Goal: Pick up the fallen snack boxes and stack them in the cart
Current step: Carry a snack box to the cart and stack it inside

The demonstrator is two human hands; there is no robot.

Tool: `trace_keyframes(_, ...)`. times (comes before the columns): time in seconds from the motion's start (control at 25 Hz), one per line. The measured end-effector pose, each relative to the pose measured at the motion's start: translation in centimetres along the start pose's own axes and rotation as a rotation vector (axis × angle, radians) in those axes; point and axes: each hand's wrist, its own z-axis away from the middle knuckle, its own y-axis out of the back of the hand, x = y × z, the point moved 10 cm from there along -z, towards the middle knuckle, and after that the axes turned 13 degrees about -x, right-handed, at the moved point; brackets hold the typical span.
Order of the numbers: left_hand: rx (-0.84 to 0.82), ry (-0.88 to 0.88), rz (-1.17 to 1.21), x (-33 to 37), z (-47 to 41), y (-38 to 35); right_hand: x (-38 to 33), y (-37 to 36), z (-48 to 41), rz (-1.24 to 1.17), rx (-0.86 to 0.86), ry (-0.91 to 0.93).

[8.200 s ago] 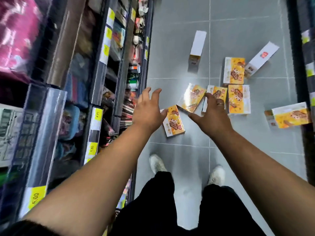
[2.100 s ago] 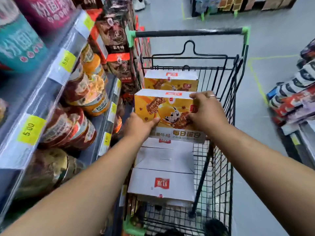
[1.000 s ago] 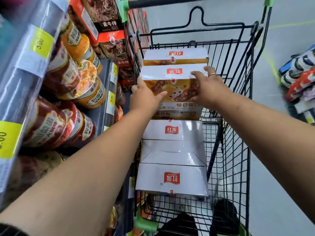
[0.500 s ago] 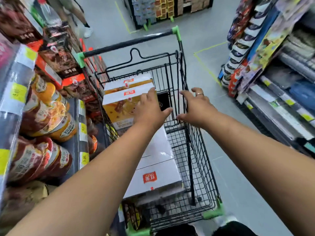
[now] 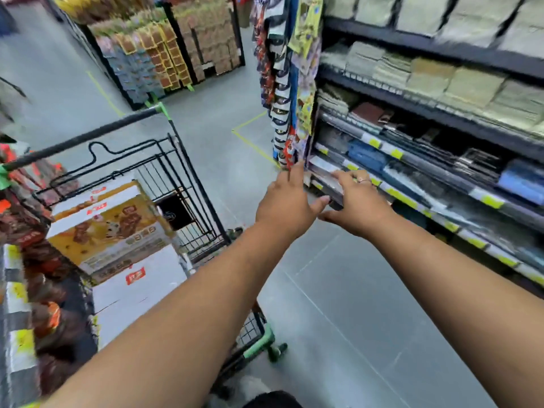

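Note:
The black wire cart (image 5: 188,187) with green trim stands at the left, holding several snack boxes. An orange snack box (image 5: 109,234) stands on edge in it, with another behind it and white-sided boxes (image 5: 138,284) lying flat in front. My left hand (image 5: 290,206) and my right hand (image 5: 357,206) hover side by side in the air to the right of the cart, over the grey floor. Both have relaxed, spread fingers and hold nothing. No fallen box shows on the floor in this view.
Dark shelves (image 5: 426,119) of flat packaged goods run along the right, with hanging packets (image 5: 282,92) at their end. Shelves of jars and packets (image 5: 32,260) press against the cart's left side. A pallet display (image 5: 164,51) stands far across the aisle.
Both hands set the orange box upright in the cart, let go and drew away. The view has swung right, so my hands now hang beyond the cart's right side.

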Motion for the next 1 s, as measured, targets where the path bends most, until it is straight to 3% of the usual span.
trace_keyframes(0.16,-0.073,-0.167,0.001,14.6,0.4,-6.2,12.6,6.5,8.6,-0.076,0.138,-0.154)
trace_keyframes(0.44,-0.165,-0.419,-0.09,33.7,0.9,-13.2,27.1,15.0,20.2,-0.134,0.289,-0.368)
trace_keyframes(1.0,-0.238,-1.187,-0.142,67.6,3.1,-13.5,39.9,35.6,40.0,-0.074,0.753,-0.791)
